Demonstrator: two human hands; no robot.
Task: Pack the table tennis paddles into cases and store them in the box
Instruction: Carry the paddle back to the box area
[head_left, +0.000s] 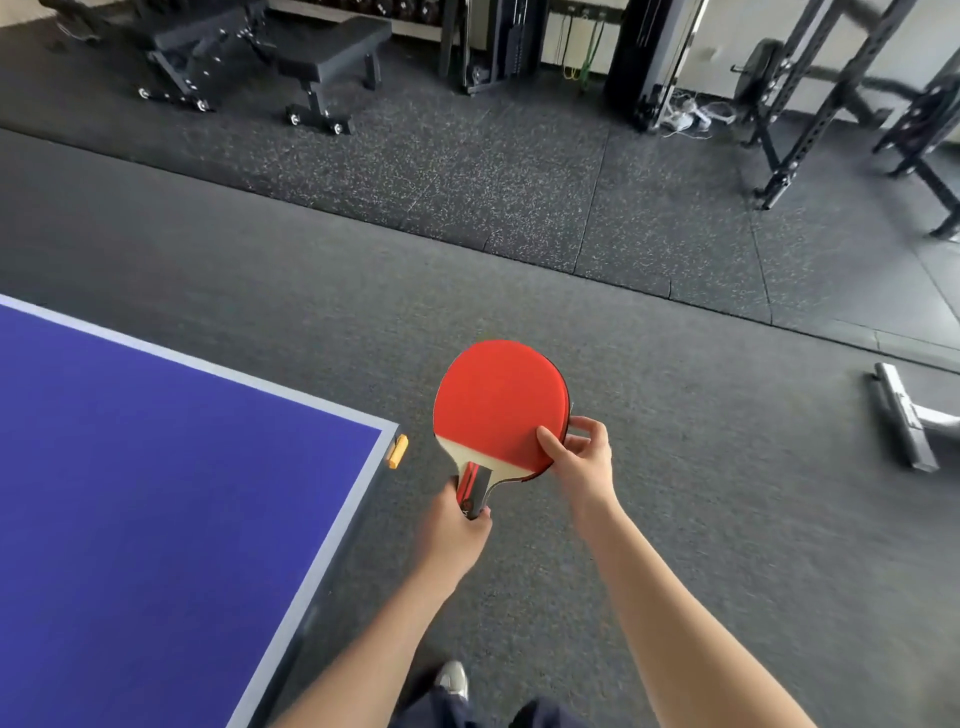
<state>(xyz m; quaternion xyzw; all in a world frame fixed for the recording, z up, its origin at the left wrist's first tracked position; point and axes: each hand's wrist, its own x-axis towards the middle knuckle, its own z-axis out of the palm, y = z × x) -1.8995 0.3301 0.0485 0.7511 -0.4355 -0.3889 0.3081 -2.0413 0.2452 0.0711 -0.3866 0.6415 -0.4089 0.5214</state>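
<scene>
at lower centre, our left hand (451, 530) is closed round the handle of the paddle (493, 405); our right hand (582, 457) pinches the blade's edge. it looks light and stiff, its rubber grippy.

Both forearms are bare, with no sleeves, watch or rings in view. At the bottom edge, dark navy trousers (447, 712) show above one light grey shoe (453, 678).
</scene>
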